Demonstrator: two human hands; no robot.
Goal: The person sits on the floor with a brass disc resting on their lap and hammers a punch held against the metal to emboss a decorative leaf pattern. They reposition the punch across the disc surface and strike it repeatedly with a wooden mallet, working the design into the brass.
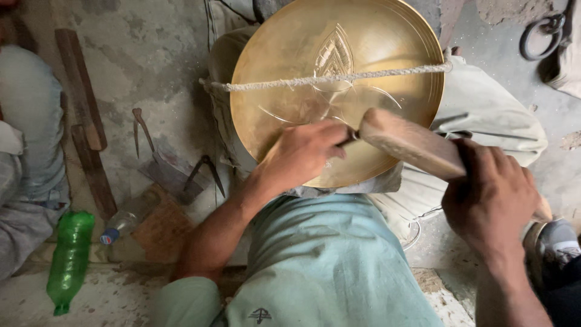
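Brass plate (284,79) rests tilted on the person's lap, a rope (327,79) stretched across its face, leaf pattern engraved. Left hand (301,154) curls closed around a thin chisel (349,138), knuckles up, tip on the plate's lower part. Right hand (493,197) grips a wooden mallet (411,145), head touching the chisel's end. Green bottle (70,260) lies on the floor.

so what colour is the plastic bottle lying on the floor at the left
Green: the plastic bottle is translucent green, seen in the head view, lying on the floor.
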